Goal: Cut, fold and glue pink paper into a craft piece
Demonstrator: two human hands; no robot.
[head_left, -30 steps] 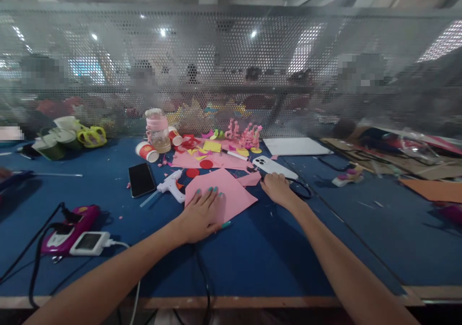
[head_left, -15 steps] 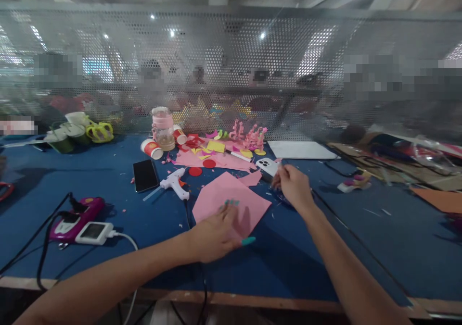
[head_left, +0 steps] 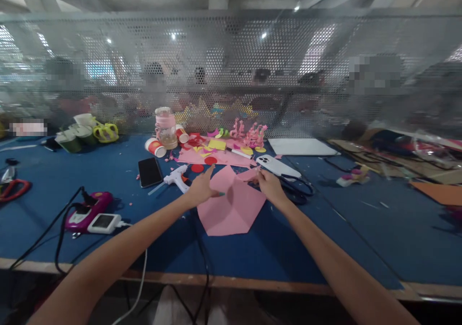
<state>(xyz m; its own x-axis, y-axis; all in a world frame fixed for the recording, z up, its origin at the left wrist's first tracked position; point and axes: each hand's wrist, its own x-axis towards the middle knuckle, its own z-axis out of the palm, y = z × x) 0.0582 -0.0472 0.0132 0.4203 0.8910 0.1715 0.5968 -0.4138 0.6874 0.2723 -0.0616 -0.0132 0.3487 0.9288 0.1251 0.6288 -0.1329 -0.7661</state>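
A pink paper sheet [head_left: 233, 207] lies on the blue table [head_left: 306, 238] in front of me, with its far part raised off the surface. My left hand [head_left: 201, 188] grips the sheet's upper left edge, index finger sticking up. At the sheet's upper right corner my right hand [head_left: 269, 186] pinches the paper, beside a small pink scrap [head_left: 248, 174]. A white glue gun [head_left: 175, 178] lies just left of my left hand.
A black phone [head_left: 149, 172], a white phone [head_left: 276, 165] and a black cable loop [head_left: 298, 190] lie nearby. Paper cutouts, a red cup [head_left: 155, 147] and a jar [head_left: 166, 128] stand behind. A purple device [head_left: 88, 205] with cords sits left. A perforated screen [head_left: 231, 65] backs the table.
My left hand slid from flat on the sheet up to its left edge. My right hand came back from the white phone to the sheet's right corner, and the sheet now lifts.
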